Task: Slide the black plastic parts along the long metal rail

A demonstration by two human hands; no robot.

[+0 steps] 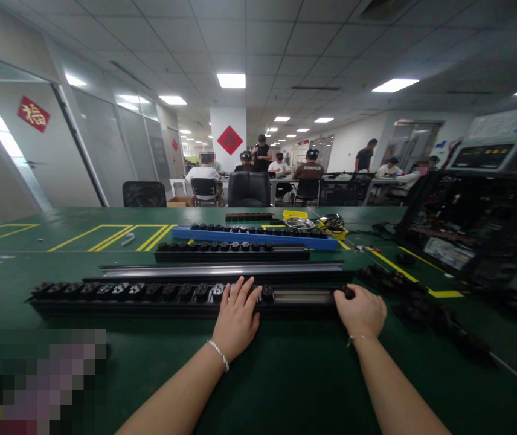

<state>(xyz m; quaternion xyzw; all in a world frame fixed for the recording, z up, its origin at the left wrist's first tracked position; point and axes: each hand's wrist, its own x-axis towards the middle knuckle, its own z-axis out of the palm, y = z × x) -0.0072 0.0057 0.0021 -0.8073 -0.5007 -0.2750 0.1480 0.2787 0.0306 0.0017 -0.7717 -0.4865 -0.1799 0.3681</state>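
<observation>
A long black power strip housing (pixel 150 309) lies across the green table in front of me, lined with several black socket modules (pixel 87 290). Toward its right part a stretch of bare channel (pixel 304 295) shows. My left hand (pixel 237 311) rests flat on the row of sockets, its fingers stretched out and slightly apart. At the housing's right end my right hand (pixel 362 311) is closed around a small black piece (pixel 350 292), which looks like a socket module; most of it is hidden by the fingers.
Behind the housing lie a bare metal rail (pixel 222 270), another black strip (pixel 231 254) and a blue strip (pixel 253 237). Yellow trays (pixel 295 214) stand farther back. Loose black parts (pixel 439 320) are scattered at right, near a black equipment case (pixel 476 223). Several people sit at far tables.
</observation>
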